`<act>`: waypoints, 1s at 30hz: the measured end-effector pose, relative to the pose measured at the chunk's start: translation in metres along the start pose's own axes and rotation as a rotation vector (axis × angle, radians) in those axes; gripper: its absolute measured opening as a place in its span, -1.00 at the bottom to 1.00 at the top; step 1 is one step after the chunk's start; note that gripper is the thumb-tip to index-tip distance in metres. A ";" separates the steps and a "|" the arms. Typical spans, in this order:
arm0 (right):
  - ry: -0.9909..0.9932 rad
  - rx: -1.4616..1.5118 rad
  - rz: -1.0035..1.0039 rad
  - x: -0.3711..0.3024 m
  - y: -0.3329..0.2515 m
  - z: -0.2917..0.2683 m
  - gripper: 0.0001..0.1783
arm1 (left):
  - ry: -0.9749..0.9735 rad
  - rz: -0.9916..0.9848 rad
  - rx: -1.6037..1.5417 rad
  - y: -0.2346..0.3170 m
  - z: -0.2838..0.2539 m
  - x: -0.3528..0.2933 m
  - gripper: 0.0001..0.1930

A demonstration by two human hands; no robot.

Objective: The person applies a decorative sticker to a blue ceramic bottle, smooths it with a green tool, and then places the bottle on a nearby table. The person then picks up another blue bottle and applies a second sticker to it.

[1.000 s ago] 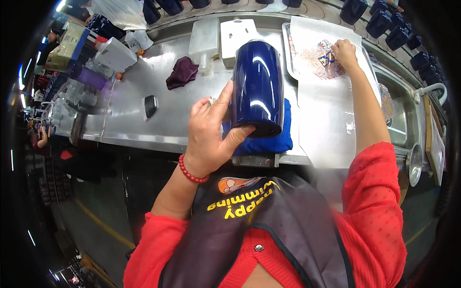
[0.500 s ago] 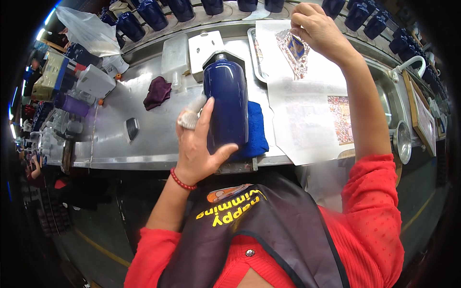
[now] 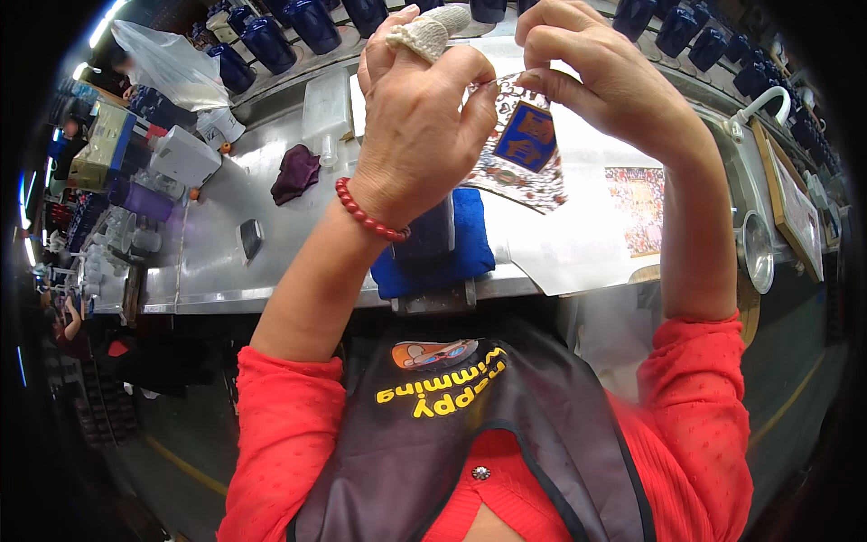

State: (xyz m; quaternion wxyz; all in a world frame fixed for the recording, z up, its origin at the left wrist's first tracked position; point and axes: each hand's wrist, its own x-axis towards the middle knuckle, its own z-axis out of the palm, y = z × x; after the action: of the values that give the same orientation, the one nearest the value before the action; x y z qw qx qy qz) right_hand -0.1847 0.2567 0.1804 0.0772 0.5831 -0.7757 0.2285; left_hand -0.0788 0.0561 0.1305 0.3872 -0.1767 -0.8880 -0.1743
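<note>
Both hands are closed on a thin decal (image 3: 522,149) with a dense red, brown and white pattern and a blue panel with gold marks. My left hand (image 3: 417,131) pinches its upper left edge between thumb and fingers. It wears a white knitted finger cover (image 3: 424,36) and a red bead bracelet. Close by, my right hand (image 3: 601,90) pinches the decal's top edge. The decal hangs above the metal table. Behind my left hand lies a dark blue glossy bottle (image 3: 440,226), mostly hidden. Beneath it is a blue cloth (image 3: 397,278).
White paper (image 3: 569,257) with a printed patch lies on the right, beside a sink with a white faucet (image 3: 763,116). Leftward are a purple cloth (image 3: 296,173), a small dark block (image 3: 249,239) and a clear plastic box (image 3: 327,104). Several blue bottles (image 3: 312,25) line the back.
My left hand has let go of the bottle, moved up and taken hold of the decal. My right hand has brought the decal left and nearer, off the white paper.
</note>
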 end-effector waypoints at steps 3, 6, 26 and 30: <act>0.022 0.027 -0.081 -0.006 0.015 0.012 -0.82 | 0.022 0.058 -0.081 -0.002 -0.008 0.005 -0.90; 0.046 0.175 -0.086 -0.013 0.029 0.035 -0.78 | -0.037 0.046 0.003 -0.001 -0.023 0.008 -0.85; 0.278 0.692 0.052 -0.004 -0.002 0.103 -0.68 | -0.041 -0.694 -0.817 -0.043 -0.053 -0.074 -0.82; 0.227 0.619 0.237 -0.001 0.014 0.148 -0.70 | -0.051 -0.770 -0.773 -0.080 -0.021 -0.102 -0.79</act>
State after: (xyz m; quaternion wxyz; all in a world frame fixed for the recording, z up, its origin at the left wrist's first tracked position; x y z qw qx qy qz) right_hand -0.1762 0.1952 0.0458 -0.0445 0.4555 -0.7186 0.5236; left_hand -0.0366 -0.0415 0.0539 0.1805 0.0278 -0.7689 -0.6127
